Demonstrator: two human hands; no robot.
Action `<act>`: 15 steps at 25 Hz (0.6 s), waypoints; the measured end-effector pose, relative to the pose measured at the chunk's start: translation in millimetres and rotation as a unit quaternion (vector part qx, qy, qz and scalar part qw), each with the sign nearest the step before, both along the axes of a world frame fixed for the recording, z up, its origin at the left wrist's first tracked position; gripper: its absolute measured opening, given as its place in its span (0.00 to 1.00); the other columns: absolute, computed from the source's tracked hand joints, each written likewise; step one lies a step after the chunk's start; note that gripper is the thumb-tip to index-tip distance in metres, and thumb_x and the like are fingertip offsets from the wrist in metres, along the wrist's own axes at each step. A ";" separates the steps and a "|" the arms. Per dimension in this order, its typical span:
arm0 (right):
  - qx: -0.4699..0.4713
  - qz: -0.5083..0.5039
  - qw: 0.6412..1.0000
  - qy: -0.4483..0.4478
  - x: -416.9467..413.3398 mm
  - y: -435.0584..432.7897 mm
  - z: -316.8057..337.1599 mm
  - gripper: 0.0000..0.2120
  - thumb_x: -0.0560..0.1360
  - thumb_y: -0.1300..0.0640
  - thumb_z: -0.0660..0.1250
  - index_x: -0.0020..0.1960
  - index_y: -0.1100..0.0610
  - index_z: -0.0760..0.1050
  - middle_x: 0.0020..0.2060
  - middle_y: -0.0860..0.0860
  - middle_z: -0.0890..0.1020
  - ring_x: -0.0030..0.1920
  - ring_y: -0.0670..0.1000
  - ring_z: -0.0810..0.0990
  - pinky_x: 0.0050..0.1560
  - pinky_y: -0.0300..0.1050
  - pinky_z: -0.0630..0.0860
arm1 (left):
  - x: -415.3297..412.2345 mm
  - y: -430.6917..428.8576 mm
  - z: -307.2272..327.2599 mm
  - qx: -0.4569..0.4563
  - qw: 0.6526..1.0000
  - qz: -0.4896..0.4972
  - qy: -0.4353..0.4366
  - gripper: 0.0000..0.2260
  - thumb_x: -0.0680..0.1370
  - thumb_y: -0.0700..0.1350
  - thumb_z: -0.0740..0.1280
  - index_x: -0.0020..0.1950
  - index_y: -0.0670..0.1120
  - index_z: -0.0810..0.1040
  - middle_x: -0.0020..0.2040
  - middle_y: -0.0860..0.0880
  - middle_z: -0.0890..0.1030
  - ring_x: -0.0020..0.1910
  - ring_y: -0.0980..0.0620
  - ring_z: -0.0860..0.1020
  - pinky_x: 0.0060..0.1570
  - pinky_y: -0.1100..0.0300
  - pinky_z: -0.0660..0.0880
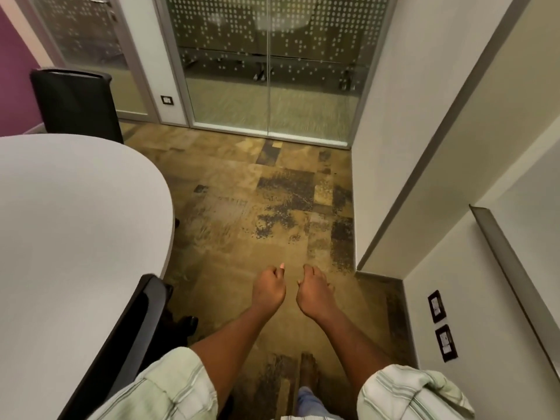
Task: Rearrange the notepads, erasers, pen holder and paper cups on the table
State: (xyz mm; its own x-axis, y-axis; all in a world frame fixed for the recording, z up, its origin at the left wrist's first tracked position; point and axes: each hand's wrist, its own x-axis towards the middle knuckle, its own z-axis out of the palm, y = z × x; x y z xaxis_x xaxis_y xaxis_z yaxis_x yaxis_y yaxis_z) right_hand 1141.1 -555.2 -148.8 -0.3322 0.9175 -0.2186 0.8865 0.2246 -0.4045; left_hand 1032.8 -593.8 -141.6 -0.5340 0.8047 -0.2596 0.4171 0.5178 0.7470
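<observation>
My left hand [268, 287] and my right hand [313, 291] hang side by side in front of me over the carpet, apart from the table. Their fingers are loosely curled and hold nothing. The white rounded table [75, 213] lies to my left, and the part of it in view is bare. No notepads, erasers, pen holder or paper cups appear in the head view.
A black chair [121, 338] is pushed in at the table's near edge, and another black chair [75, 104] stands at its far side. Glass doors [266, 71] close the room ahead. A white wall [454, 207] with sockets [436, 306] runs along my right. Patterned carpet [257, 207] lies between.
</observation>
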 end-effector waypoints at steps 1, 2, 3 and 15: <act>0.010 0.009 1.000 0.005 -6.2 28.0 0.8 0.21 0.80 0.55 0.55 0.72 0.56 0.60 0.71 0.54 0.65 0.71 0.55 0.63 0.65 0.59 0.63 | -9.7 21.6 2.3 0.012 1.000 -0.021 0.018 0.19 0.82 0.52 0.55 0.34 0.44 0.68 0.29 0.49 0.69 0.31 0.49 0.69 0.31 0.55 0.60; 0.016 0.020 1.000 0.009 -12.5 55.6 3.6 0.21 0.81 0.55 0.55 0.72 0.56 0.60 0.71 0.54 0.66 0.71 0.55 0.63 0.65 0.59 0.63 | -18.9 43.5 5.5 0.019 0.998 -0.037 0.038 0.18 0.82 0.51 0.56 0.35 0.44 0.68 0.30 0.49 0.69 0.31 0.49 0.69 0.31 0.55 0.60; 0.016 0.035 0.999 0.012 -19.0 84.0 7.1 0.21 0.81 0.55 0.56 0.72 0.56 0.60 0.70 0.54 0.66 0.70 0.55 0.64 0.65 0.60 0.63 | -28.0 66.8 8.6 0.022 0.997 -0.047 0.056 0.18 0.82 0.51 0.56 0.36 0.43 0.69 0.31 0.48 0.71 0.33 0.47 0.70 0.32 0.56 0.60; 0.056 0.176 0.983 0.020 -161.1 347.3 42.4 0.25 0.80 0.52 0.59 0.74 0.55 0.55 0.73 0.55 0.60 0.73 0.56 0.58 0.67 0.63 0.59 | -161.2 284.7 39.9 0.008 0.985 -0.005 0.170 0.24 0.81 0.56 0.53 0.71 0.41 0.66 0.68 0.42 0.71 0.67 0.45 0.69 0.65 0.53 0.65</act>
